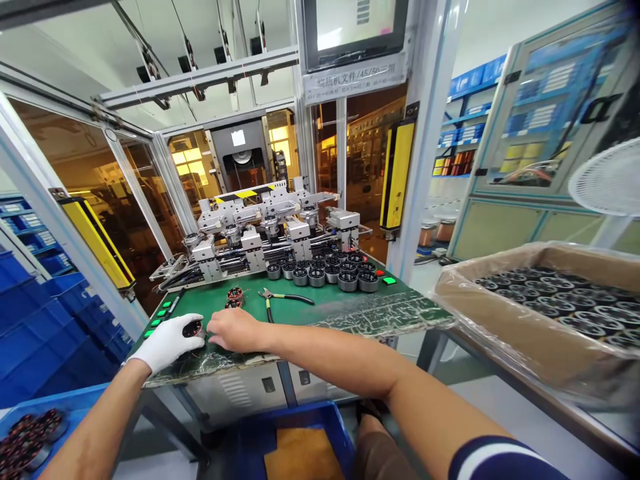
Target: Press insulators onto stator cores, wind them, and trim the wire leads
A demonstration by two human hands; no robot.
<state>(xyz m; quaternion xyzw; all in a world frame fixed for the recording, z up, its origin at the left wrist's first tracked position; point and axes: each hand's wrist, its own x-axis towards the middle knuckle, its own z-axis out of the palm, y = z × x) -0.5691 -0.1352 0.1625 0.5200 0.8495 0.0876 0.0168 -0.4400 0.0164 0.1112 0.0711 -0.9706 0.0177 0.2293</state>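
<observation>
My left hand [167, 343], in a white glove, grips a motor stator [193, 329] with dark windings at the front left of the green bench top [320, 310]. My right hand [234, 331] is bare and close beside that stator, its fingers pinched together. Whatever they hold is too small or too hidden to make out. Just beyond the right hand lie a couple of copper-wound stators [235, 294]. To their right, cutting pliers [287, 297] with green and black handles rest on the bench, jaws apart.
Several grey ring-shaped stators [316, 275] stand in rows before the winding machine [250, 223]. Yellow light curtains [399, 177] flank the opening. A carton [500, 333] of stators is at right, a blue bin [65, 407] of wound ones at lower left. Another blue bin [333, 433] sits below.
</observation>
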